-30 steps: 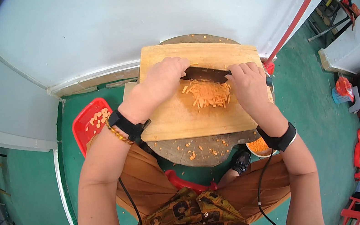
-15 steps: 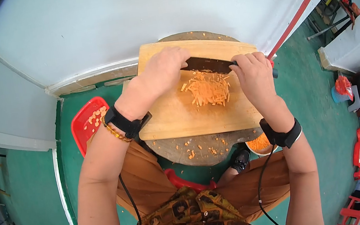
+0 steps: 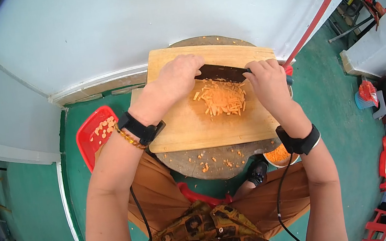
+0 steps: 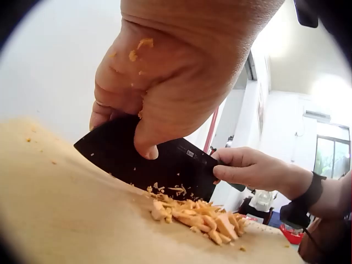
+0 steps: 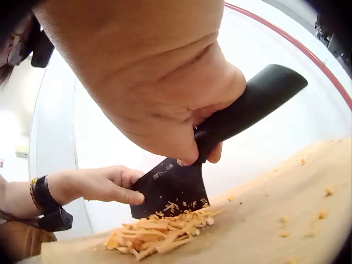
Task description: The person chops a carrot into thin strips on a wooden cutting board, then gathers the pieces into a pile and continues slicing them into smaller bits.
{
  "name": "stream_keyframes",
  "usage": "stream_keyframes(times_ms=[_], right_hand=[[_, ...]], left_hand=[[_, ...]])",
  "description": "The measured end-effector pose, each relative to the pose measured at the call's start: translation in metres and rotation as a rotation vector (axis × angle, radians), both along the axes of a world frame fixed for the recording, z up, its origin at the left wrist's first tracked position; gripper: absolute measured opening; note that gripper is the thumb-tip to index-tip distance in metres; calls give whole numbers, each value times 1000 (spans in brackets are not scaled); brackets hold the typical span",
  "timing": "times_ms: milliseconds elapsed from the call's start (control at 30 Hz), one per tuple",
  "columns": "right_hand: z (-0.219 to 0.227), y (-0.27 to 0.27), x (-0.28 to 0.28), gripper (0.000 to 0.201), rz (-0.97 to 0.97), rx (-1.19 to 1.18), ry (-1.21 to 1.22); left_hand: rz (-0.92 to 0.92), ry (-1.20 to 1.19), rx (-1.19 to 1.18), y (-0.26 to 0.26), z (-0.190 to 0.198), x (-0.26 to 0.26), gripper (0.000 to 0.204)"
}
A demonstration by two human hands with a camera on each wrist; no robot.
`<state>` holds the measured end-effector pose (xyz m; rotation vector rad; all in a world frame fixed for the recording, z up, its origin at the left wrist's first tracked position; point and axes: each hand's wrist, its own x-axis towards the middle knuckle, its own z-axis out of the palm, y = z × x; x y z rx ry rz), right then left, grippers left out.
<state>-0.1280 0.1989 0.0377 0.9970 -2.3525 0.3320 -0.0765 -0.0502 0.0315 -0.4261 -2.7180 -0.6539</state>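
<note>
A black cleaver (image 3: 219, 73) lies crosswise over the wooden cutting board (image 3: 180, 134), at the far side of a heap of orange strips (image 3: 222, 99) that look like carrot. My left hand (image 3: 172, 79) pinches the blade near its front end, thumb on the near face in the left wrist view. Orange crumbs cling to that hand. With my right hand (image 3: 269, 82) I grip the black handle (image 5: 264, 99) close to the blade. Small shreds stick to the blade's lower face, and its edge comes down right behind the strips.
The board rests on a round wooden block (image 3: 199, 161) strewn with orange bits. To the left stands a red basin (image 3: 85, 145) holding orange slices. A bowl of orange bits (image 3: 276, 154) is at the lower right. A white wall (image 3: 140, 24) rises behind the board.
Both hands lifted the cleaver and shifted it away from me, then brought it partly back down toward the strips. The heap looks much the same.
</note>
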Motion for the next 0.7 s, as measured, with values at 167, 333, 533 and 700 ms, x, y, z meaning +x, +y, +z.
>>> stream_keyframes(times_ms=[167,333,533,700], right_hand=[[5,1,-1,13,17,-14,0],[5,0,1,14,-7,-12,3],[-7,-1,-3,14,-17,-2,-3],[9,1,0,14,-2,-17,11]], left_hand=[[12,14,-69,0,8,3,6],[-22,33,-36,-2,2,0,9],[50,-27,-112,3,5,0,9],[0,53,-93,-2,10,-2,10]])
